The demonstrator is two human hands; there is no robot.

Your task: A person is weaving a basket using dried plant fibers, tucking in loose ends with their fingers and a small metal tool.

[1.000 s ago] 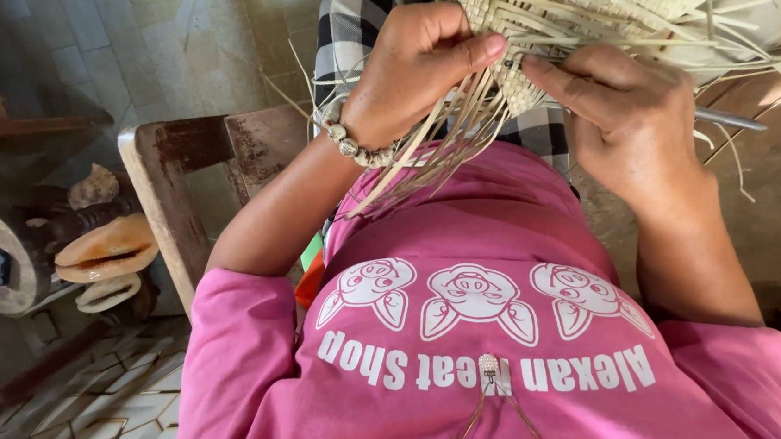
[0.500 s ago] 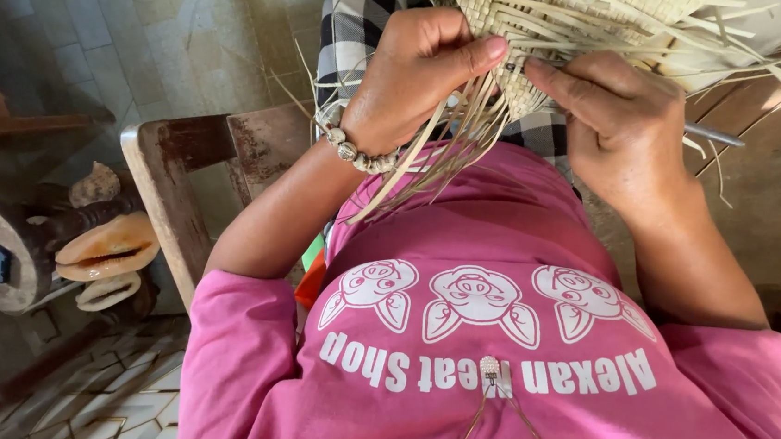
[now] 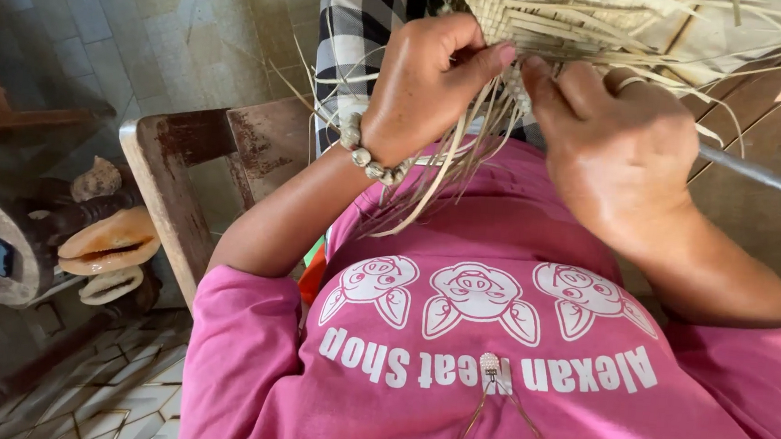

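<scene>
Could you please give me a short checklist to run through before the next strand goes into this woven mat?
1. Left hand grips the pale straw strands at the edge: ok, thumb and fingers are closed on them.
2. Right hand steadies the pale woven straw mat: ok, its fingertips press at the edge beside the left thumb.
3. Loose strand ends hang free: ok, they fall over the pink shirt without visible knots.
4. Beaded bracelet stays out of the strands: cannot tell, strands pass close by it.
5. Weave under the fingers is even: cannot tell, the hands cover it.
</scene>
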